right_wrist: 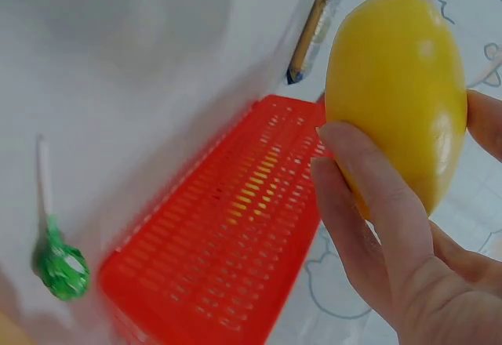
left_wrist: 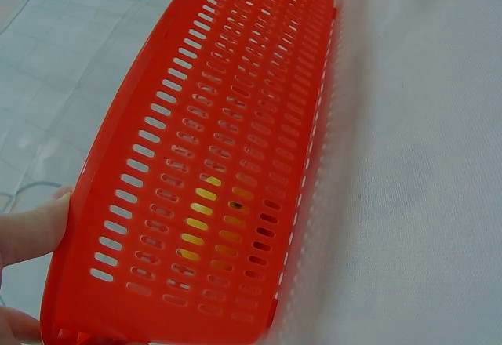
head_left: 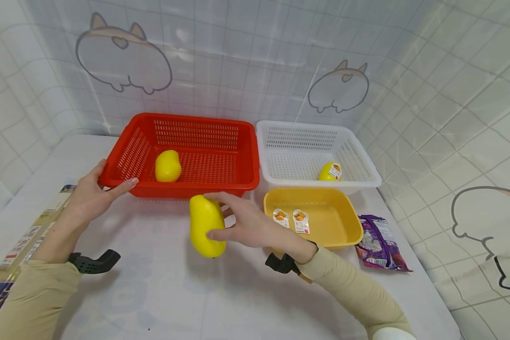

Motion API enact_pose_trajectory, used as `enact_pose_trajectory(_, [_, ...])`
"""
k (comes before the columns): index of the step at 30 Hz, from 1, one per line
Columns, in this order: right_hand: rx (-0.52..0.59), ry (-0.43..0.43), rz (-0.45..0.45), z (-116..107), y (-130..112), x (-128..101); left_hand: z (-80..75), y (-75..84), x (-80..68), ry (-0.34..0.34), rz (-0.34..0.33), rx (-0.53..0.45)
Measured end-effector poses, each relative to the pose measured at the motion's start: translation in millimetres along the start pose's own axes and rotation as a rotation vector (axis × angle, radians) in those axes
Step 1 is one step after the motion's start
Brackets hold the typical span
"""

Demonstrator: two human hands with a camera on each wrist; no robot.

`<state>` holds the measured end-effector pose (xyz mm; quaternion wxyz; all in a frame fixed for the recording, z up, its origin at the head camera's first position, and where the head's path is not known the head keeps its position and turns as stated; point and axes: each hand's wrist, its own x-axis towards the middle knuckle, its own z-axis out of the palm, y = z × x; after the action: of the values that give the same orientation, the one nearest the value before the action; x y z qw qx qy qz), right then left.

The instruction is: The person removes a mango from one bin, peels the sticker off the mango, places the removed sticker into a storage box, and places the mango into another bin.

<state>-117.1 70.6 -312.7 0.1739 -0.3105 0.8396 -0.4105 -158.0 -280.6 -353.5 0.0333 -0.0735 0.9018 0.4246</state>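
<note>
Frame centre: your right grip [head_left: 248, 224] pinched the yellow mango [head_left: 205, 226] above the bench [head_left: 153, 288] | frame left: your left grip [head_left: 87, 196] held the red basket [head_left: 174, 189] | mango seemed light, stiff, slick; broad middle suited fingers best

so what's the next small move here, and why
I'd probably bring the left hand off the red basket to take the held mango, freeing the right hand for a sticker in the yellow tray. The held mango's visible sides bear none, while the mango in the white basket has one.
</note>
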Motion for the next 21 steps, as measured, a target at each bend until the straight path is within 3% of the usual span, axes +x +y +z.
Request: enact_pose_trajectory(21, [-0.059, 0.053, -0.010, -25.3, -10.5, 31.5, 1.0, -1.3, 0.2, 0.006, -0.014, -0.005])
